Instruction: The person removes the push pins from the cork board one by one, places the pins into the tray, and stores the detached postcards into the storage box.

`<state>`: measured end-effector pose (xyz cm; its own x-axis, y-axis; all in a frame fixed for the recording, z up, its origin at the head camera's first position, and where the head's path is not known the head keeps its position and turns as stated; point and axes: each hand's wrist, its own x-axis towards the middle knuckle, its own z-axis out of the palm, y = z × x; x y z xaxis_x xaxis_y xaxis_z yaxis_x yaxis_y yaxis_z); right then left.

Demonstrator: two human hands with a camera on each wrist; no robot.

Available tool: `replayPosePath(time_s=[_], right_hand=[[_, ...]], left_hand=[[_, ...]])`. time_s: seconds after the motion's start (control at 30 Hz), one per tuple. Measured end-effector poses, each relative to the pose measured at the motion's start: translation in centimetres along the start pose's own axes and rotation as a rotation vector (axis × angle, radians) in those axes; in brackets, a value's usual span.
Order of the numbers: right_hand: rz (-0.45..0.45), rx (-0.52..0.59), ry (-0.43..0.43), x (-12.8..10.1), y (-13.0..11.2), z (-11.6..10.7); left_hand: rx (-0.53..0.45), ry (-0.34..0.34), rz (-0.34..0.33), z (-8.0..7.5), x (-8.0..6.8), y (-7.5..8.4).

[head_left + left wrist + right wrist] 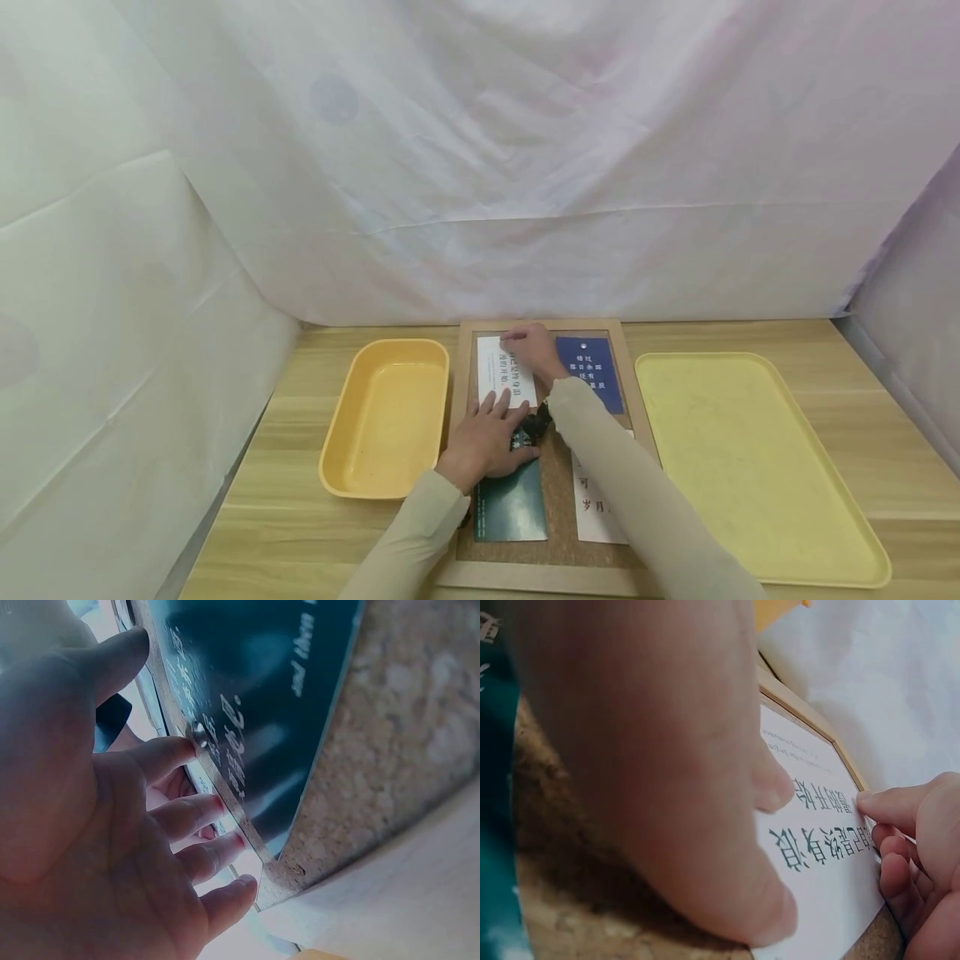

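Observation:
A white card with printed characters (487, 362) lies at the upper left of a wood-framed cork board (559, 508). My left hand (483, 444) spreads its straight fingers over the card's lower edge, its palm above a dark green card (513, 507). At the white card's top edge, my right hand (534, 348) presses a fingertip (885, 806) down while its other fingers curl in under the palm. I cannot tell whether a small thing sits under that fingertip. In the left wrist view, a shiny metal pin (199, 736) sits at the green card's edge.
On the board's right half are a blue card (588, 354) and another white card (597, 525), partly hidden by my right sleeve. A yellow-orange tub (386, 425) stands left of the board, a flat yellow tray (750, 450) right of it. White cloth (480, 167) hangs behind the wooden table.

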<state>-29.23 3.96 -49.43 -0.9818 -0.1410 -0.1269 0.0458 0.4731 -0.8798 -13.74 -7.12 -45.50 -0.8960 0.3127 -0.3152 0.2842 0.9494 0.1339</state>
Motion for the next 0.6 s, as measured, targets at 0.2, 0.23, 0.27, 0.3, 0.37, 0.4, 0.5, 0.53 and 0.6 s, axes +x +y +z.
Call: replayPosePath(time_s=[0.2,0.23,0.27,0.3,0.37,0.4,0.5,0.53,0.6], right_hand=[[0.021,0.029,0.000,-0.14,-0.22,-0.04],[0.029,0.036,-0.001,-0.17,-0.29,-0.04],[0.031,0.037,0.000,-0.20,-0.38,-0.05],[0.035,0.039,0.001,-0.23,-0.47,-0.06],[0.043,0.038,0.004,-0.30,-0.64,-0.08],[0.046,0.037,0.004,-0.32,-0.71,-0.09],[0.059,0.039,0.006,-0.39,-0.85,-0.11],[0.063,0.041,0.005,-0.39,-0.86,-0.11],[0.070,0.043,0.003,-0.38,-0.83,-0.11]], left_hand=[[-0.001,-0.004,-0.006,-0.02,0.04,0.06],[-0.001,-0.004,-0.007,-0.04,0.05,0.07],[-0.001,-0.005,-0.009,-0.08,0.06,0.09],[-0.002,-0.006,-0.010,-0.11,0.07,0.11],[-0.004,-0.008,-0.013,-0.19,0.07,0.14],[-0.006,-0.009,-0.014,-0.22,0.07,0.16],[-0.010,-0.010,-0.016,-0.29,0.07,0.19],[-0.011,-0.010,-0.016,-0.29,0.06,0.20],[-0.010,-0.010,-0.015,-0.26,0.05,0.23]])
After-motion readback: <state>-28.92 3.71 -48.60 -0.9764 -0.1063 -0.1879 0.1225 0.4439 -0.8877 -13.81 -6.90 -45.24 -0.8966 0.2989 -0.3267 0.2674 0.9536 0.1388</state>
